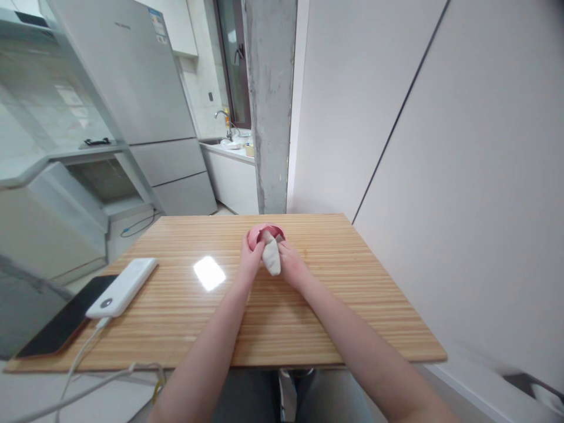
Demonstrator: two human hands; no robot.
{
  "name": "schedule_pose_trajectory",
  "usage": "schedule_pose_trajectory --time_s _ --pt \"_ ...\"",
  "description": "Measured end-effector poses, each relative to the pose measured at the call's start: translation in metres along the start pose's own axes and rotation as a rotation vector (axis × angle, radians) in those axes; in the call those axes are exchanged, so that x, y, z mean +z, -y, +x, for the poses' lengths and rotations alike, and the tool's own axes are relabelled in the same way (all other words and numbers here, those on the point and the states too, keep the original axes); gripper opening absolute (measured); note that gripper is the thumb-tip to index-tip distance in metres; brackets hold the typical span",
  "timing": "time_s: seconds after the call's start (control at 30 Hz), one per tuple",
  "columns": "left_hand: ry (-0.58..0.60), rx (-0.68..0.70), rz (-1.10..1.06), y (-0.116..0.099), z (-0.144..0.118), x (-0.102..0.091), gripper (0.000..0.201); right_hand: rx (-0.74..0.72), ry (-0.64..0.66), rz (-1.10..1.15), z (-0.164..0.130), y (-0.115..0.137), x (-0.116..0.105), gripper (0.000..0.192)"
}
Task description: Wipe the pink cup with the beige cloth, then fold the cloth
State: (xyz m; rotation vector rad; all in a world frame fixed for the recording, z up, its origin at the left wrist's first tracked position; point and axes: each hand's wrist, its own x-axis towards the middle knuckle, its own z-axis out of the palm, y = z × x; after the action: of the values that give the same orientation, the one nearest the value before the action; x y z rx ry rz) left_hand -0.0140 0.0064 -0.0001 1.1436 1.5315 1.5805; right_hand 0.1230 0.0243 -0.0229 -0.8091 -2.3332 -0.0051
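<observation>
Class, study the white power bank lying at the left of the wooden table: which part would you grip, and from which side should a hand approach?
Grip the white rectangular power bank across its two long edges near the middle, coming down from above. It lies flat on the striped wooden table, a white cable leaves its near end, and a black phone sits close along its left side, so the ends and that side look awkward.

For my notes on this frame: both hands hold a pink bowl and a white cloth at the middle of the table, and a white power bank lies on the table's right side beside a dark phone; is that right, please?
Not quite. The head view shows the power bank on the table's left side, beside the phone. The rest stands: left hand and right hand hold the bowl and cloth at the middle.
</observation>
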Motion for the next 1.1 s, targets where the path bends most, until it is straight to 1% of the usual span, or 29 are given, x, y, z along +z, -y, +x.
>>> schedule_pose_trajectory --time_s 0.07,0.13,0.23,0.27,0.33,0.37,0.43,0.47,0.53,0.6,0.67,0.73,0.77,0.83,0.9,0.93,1.0,1.1 --pt "0.05 -0.044 0.013 0.003 0.007 -0.004 0.055 0.003 0.022 -0.01 0.001 -0.006 -0.002 0.021" --pt "0.1 -0.077 0.0 0.004 0.008 -0.003 0.059 -0.006 0.022 -0.014 0.002 -0.011 -0.002 0.022" --pt "0.105 -0.051 -0.115 0.006 -0.002 0.008 0.068 0.013 -0.015 -0.005 0.0 -0.013 0.002 0.022" --pt "0.107 -0.041 -0.166 0.007 -0.006 0.012 0.068 0.03 -0.028 0.001 -0.001 -0.012 0.004 0.021" --pt "0.116 -0.054 -0.231 0.01 -0.01 0.017 0.058 0.057 -0.045 0.018 -0.002 -0.01 0.007 0.019" --pt "0.111 -0.072 -0.227 0.01 -0.01 0.017 0.052 0.058 -0.043 0.027 -0.001 -0.009 0.007 0.019" --pt "0.073 -0.088 -0.146 0.01 -0.006 0.013 0.044 0.036 -0.025 0.032 -0.001 -0.008 0.006 0.02" --pt "0.054 -0.073 -0.089 0.008 -0.002 0.009 0.043 0.017 -0.011 0.027 0.0 -0.008 0.005 0.02" --pt "0.036 -0.023 -0.012 0.004 0.004 0.001 0.048 -0.021 0.008 0.005 0.001 -0.009 0.001 0.019" --pt "0.04 0.001 -0.011 0.002 0.007 -0.002 0.062 -0.051 0.009 -0.016 0.001 -0.009 -0.001 0.016" --pt "0.043 -0.017 -0.077 0.003 0.005 0.001 0.077 -0.052 -0.012 -0.023 0.0 -0.008 0.0 0.015" --pt "0.041 -0.028 -0.165 0.008 0.002 0.006 0.084 -0.034 -0.043 -0.009 0.0 -0.006 0.001 0.015" --pt "0.037 -0.028 -0.2 0.011 0.001 0.009 0.081 -0.025 -0.056 0.003 0.0 -0.005 0.002 0.015" --pt "0.015 -0.036 -0.217 0.014 0.001 0.01 0.066 -0.011 -0.067 0.028 0.001 -0.002 0.003 0.015" --pt "-0.019 -0.053 -0.184 0.014 0.004 0.007 0.052 -0.01 -0.047 0.031 0.003 -0.002 0.001 0.015" --pt "-0.019 -0.053 -0.157 0.012 0.005 0.004 0.048 -0.009 -0.031 0.016 0.003 -0.002 0.0 0.015" --pt "0.004 -0.029 -0.1 0.007 0.008 -0.001 0.049 0.005 -0.004 -0.03 0.003 -0.002 -0.003 0.015" --pt "0.005 -0.012 -0.067 0.004 0.005 0.0 0.066 0.028 0.011 -0.048 0.001 0.0 -0.005 0.014"
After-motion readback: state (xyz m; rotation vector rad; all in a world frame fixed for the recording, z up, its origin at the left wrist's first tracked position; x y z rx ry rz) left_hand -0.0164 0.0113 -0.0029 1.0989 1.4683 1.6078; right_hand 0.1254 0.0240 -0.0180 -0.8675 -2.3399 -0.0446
